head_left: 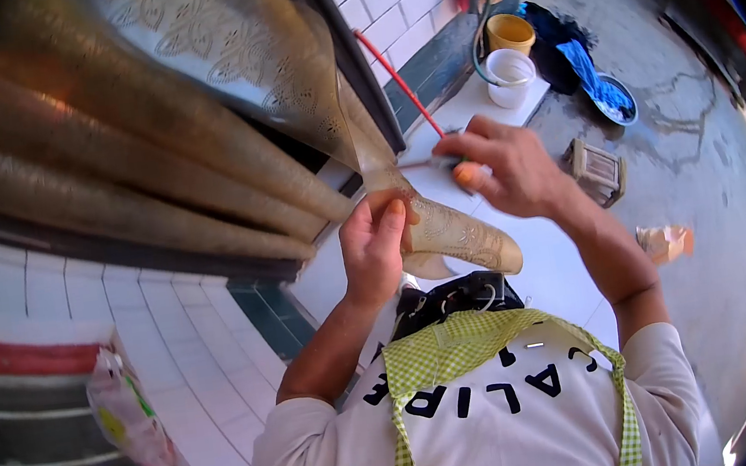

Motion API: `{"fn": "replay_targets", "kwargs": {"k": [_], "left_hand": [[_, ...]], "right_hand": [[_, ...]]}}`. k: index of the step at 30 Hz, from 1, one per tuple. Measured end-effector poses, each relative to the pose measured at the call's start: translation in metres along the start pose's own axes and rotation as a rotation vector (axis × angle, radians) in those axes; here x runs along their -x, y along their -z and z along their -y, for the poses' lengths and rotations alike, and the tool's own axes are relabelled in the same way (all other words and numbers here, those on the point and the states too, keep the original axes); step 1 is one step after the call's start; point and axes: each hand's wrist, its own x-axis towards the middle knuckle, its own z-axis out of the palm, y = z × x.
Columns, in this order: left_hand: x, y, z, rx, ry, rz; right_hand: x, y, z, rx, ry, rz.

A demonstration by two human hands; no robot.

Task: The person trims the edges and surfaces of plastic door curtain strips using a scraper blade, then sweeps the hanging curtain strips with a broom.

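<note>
A patterned, partly see-through curtain hangs in the doorway at the upper left. Its gathered edge runs into my left hand, which is closed round it with the thumb on top. Below the grip, a folded end of the curtain sticks out to the right. My right hand, to the right of the gathered part, has its fingers curled round a small tool with a thin metal shaft pointing at the curtain. The tool's handle is mostly hidden by my fingers.
A red stick leans by the tiled wall. Beyond are a yellow bucket, a white bucket, a basin with blue cloth and a small wooden stool. A crumpled bag lies on the right.
</note>
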Motion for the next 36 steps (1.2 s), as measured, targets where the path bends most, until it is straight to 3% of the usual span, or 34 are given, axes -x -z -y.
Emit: {"fn": "replay_targets", "kwargs": {"k": [2, 6, 17, 23, 26, 28, 30, 32, 33, 36], "left_hand": [[0.017, 0.002, 0.000, 0.028, 0.014, -0.080], [0.048, 0.009, -0.006, 0.083, 0.022, -0.181], [0.117, 0.040, -0.020, 0.300, 0.074, -0.262], [0.152, 0.044, -0.031, 0.324, 0.058, -0.289], [0.167, 0.055, -0.034, 0.348, 0.007, -0.292], [0.178, 0.069, -0.034, 0.238, 0.082, -0.240], [0.185, 0.076, -0.036, 0.164, 0.093, -0.204], [0.191, 0.066, -0.040, 0.359, 0.017, -0.261], [0.195, 0.069, -0.039, 0.276, 0.026, -0.220], [0.198, 0.069, -0.047, 0.374, 0.000, -0.235]], "right_hand": [[-0.002, -0.013, 0.015, 0.036, 0.099, 0.108], [-0.012, -0.037, 0.042, -0.028, 0.273, 0.007], [-0.013, -0.074, 0.100, -0.097, 0.332, 0.229], [-0.022, -0.090, 0.131, -0.070, 0.303, 0.094], [-0.020, -0.086, 0.150, -0.048, 0.285, 0.110], [-0.006, -0.082, 0.163, -0.007, 0.413, 0.260], [0.005, -0.089, 0.175, -0.032, 0.429, 0.244], [0.004, -0.091, 0.181, 0.032, 0.357, 0.143], [-0.002, -0.092, 0.180, 0.024, 0.348, 0.098], [-0.010, -0.097, 0.183, -0.015, 0.292, 0.153]]}}
